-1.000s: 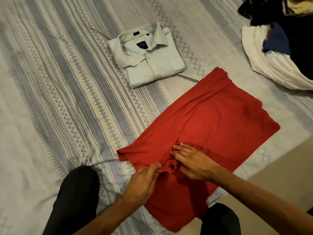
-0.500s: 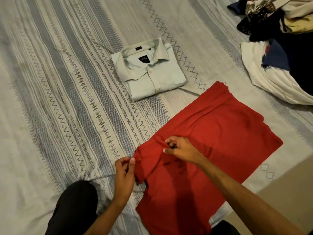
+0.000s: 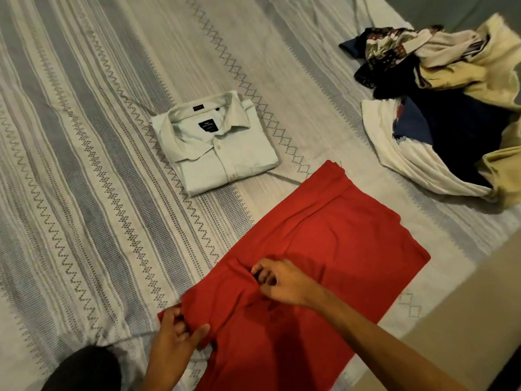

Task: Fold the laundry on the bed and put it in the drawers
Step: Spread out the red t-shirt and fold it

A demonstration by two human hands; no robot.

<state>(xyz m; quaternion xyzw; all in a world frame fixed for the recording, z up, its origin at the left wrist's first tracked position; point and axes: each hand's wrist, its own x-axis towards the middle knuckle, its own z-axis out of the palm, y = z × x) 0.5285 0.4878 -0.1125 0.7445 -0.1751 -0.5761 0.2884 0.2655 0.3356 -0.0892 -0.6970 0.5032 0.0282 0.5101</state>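
Note:
A red garment [image 3: 332, 249] lies spread on the bed near its front edge. My left hand [image 3: 174, 337] pinches the garment's near left corner, with the thumb over the cloth. My right hand [image 3: 279, 280] grips a fold of the same garment near its middle, fingers curled into the fabric. A folded pale blue collared shirt [image 3: 217, 153] lies flat beyond the red garment, apart from it. A heap of unfolded laundry [image 3: 451, 114] in white, navy, cream and a dark print sits at the far right.
The bed is covered by a striped grey and white bedspread [image 3: 84, 165] with zigzag bands. The bed's edge and the beige floor [image 3: 465, 320] run along the lower right. My dark-clad knee [image 3: 84, 371] rests at the lower left.
The left hand let go of the middle fold and took the left corner, pulling it out to the left. The right hand went from lying flat to gripping the cloth. The view tilted up.

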